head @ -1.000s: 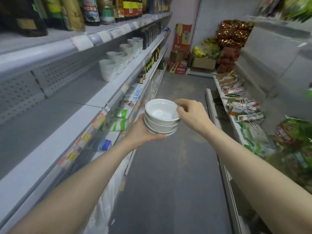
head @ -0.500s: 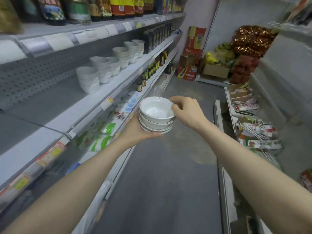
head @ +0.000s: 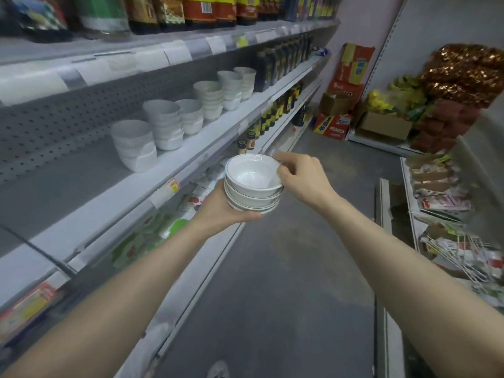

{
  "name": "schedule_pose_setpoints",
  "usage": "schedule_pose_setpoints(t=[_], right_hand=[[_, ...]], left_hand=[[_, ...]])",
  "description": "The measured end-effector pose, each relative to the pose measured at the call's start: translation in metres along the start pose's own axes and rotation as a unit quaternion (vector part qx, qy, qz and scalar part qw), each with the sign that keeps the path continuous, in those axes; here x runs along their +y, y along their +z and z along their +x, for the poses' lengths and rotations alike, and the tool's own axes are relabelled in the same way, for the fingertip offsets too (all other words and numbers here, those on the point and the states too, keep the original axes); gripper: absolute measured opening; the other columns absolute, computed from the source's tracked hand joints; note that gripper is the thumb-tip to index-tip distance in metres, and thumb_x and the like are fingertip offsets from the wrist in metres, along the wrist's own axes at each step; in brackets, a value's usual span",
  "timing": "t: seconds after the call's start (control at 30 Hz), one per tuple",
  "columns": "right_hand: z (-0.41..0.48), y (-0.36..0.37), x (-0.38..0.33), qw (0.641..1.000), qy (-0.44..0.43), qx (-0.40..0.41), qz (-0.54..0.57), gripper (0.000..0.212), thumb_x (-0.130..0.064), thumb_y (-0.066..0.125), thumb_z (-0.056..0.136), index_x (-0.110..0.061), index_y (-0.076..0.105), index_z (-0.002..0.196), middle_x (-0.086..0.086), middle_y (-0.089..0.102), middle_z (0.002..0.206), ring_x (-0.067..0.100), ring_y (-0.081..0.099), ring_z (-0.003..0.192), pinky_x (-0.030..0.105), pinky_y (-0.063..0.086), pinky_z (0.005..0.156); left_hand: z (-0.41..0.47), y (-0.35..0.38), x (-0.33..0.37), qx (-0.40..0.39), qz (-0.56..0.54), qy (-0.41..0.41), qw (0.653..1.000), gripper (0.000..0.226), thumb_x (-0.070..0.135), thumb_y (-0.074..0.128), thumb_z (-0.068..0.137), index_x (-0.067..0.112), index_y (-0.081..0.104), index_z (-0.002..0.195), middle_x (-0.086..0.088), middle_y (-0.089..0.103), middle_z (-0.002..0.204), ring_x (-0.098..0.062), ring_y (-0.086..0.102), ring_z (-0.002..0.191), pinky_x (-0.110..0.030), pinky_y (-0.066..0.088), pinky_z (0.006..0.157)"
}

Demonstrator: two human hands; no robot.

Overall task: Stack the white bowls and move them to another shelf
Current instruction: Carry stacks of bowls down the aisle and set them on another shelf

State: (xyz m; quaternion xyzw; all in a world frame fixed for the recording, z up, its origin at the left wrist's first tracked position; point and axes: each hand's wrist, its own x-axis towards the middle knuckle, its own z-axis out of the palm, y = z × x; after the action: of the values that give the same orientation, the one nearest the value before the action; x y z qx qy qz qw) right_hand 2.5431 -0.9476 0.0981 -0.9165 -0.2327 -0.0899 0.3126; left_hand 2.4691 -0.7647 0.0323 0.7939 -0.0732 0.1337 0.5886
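Observation:
A stack of white bowls (head: 252,184) with thin dark rims sits in front of me over the aisle. My left hand (head: 218,211) cups the stack from below. My right hand (head: 302,178) pinches the right rim of the top bowl, thumb inside. On the middle left shelf (head: 191,159) stand several taller stacks of white bowls (head: 163,126), running back toward the dark bottles.
Dark sauce bottles (head: 283,61) fill the far end of the shelf, with more bottles on the top shelf (head: 191,12). Packets lie on the lower left shelf and on the low right shelf (head: 441,192). Cardboard boxes (head: 346,94) stand at the aisle's end. The grey floor (head: 286,268) runs between.
I have moved forward along the aisle; the shelf's bowl stacks are now closer and further left. Both hands keep the same hold on the stack.

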Motion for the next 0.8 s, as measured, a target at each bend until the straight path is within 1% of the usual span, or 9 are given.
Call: schedule_pose_setpoints(t=[0.07,0.17,0.3,0.4,0.47,0.6,0.7,0.77,0.8], right_hand=[[0.026,0.007,0.002,1.0,-0.007,-0.003,0.001,0.04,-0.02,0.045,0.085,-0.025,0.07,0.116,-0.005,0.072,0.08,0.019,0.064,0.077,0.031,0.051,0.077],[0.062,0.016,0.001,1.0,-0.026,-0.01,0.014,0.038,-0.018,0.046,0.086,-0.024,0.07,0.116,0.0,0.073,0.082,0.022,0.066,0.079,0.035,0.054,0.079],[0.099,0.03,-0.007,0.996,-0.07,-0.036,0.037,0.034,-0.015,0.047,0.085,-0.025,0.072,0.106,-0.006,0.064,0.066,0.021,0.057,0.069,0.031,0.047,0.069],[0.129,0.05,-0.012,0.992,-0.092,-0.064,0.054,0.035,-0.019,0.048,0.084,-0.027,0.072,0.108,-0.003,0.072,0.079,0.02,0.064,0.078,0.032,0.052,0.074],[0.148,0.065,-0.015,0.989,-0.109,-0.081,0.065,0.037,-0.021,0.049,0.085,-0.026,0.071,0.114,-0.002,0.075,0.087,0.02,0.066,0.085,0.034,0.053,0.08],[0.177,0.091,-0.025,0.977,-0.149,-0.128,0.084,0.035,-0.019,0.051,0.086,-0.022,0.069,0.116,0.0,0.074,0.084,0.021,0.064,0.084,0.032,0.05,0.077],[0.195,0.109,-0.033,0.96,-0.188,-0.177,0.105,0.033,-0.017,0.051,0.085,-0.023,0.071,0.111,0.002,0.073,0.081,0.024,0.064,0.082,0.033,0.05,0.076],[0.205,0.121,-0.041,0.949,-0.217,-0.196,0.116,0.034,-0.019,0.051,0.084,-0.024,0.071,0.11,0.001,0.072,0.078,0.024,0.063,0.081,0.033,0.05,0.077],[0.209,0.126,-0.046,0.944,-0.231,-0.204,0.117,0.034,-0.02,0.051,0.084,-0.024,0.071,0.111,0.0,0.071,0.076,0.024,0.062,0.08,0.032,0.049,0.078]], left_hand=[[0.02,-0.007,-0.007,0.008,0.002,-0.006,1.0,0.071,0.033,0.092,0.057,0.032,0.062,0.121,0.007,0.07,0.122,-0.01,0.062,0.118,-0.037,0.048,0.103],[0.046,-0.022,-0.013,0.023,0.013,-0.012,1.0,0.076,0.035,0.09,0.056,0.026,0.06,0.124,0.009,0.069,0.121,-0.006,0.062,0.117,-0.025,0.048,0.098],[0.064,-0.043,-0.024,0.063,0.049,-0.036,0.996,0.064,0.014,0.093,0.058,0.05,0.062,0.102,0.034,0.068,0.104,0.013,0.061,0.103,-0.008,0.045,0.085],[0.071,-0.059,-0.032,0.098,0.067,-0.056,0.991,0.069,0.018,0.095,0.059,0.058,0.06,0.102,0.033,0.068,0.106,0.012,0.061,0.104,-0.017,0.049,0.088],[0.073,-0.067,-0.037,0.127,0.072,-0.072,0.987,0.066,0.022,0.093,0.056,0.051,0.058,0.103,0.038,0.065,0.104,0.015,0.06,0.102,-0.011,0.047,0.086],[0.069,-0.078,-0.046,0.192,0.086,-0.111,0.971,0.07,0.025,0.093,0.054,0.049,0.05,0.103,0.052,0.056,0.099,0.026,0.053,0.099,0.001,0.039,0.081],[0.064,-0.081,-0.048,0.24,0.094,-0.133,0.957,0.073,0.032,0.096,0.053,0.053,0.052,0.107,0.048,0.059,0.105,0.021,0.054,0.106,-0.008,0.044,0.092],[0.061,-0.083,-0.047,0.272,0.101,-0.142,0.947,0.071,0.042,0.092,0.049,0.063,0.054,0.106,0.044,0.061,0.107,0.018,0.056,0.108,-0.01,0.045,0.093],[0.058,-0.084,-0.048,0.289,0.1,-0.146,0.941,0.071,0.043,0.092,0.048,0.061,0.055,0.106,0.042,0.062,0.108,0.017,0.057,0.108,-0.01,0.045,0.092]])
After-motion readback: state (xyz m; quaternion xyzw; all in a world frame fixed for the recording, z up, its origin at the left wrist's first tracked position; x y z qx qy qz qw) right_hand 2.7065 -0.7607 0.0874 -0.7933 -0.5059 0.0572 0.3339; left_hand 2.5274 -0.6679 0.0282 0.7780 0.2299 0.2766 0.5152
